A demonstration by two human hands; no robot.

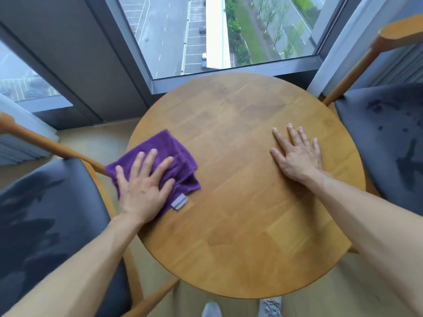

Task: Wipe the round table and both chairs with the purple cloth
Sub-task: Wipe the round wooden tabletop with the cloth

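- The purple cloth [170, 156] lies bunched flat at the left edge of the round counter [240, 202], one corner hanging just past the rim toward the left chair [45, 213].
- It looks soft, light and floppy, likely microfibre; it should fold and drag easily, so a flat palm over its middle controls it better than a pinch at a corner.
- Its long axis runs diagonally, from the overhanging near-left corner up toward the far middle of the counter; a small grey tag [180, 201] sticks out at its near edge.
- The left hand [144, 188] presses down on the cloth, fingers straight and spread, covering its near half.
- The right hand [297, 154] rests flat on bare wood well apart from the cloth, fingers splayed, holding nothing, bracing by the look of it.
- A darker patch near the front of the counter may be damp, though the grain makes that hard to call.
- The right chair [389, 138] shows dark blotches on its seat, as does the left; I judge both chairs still need wiping.
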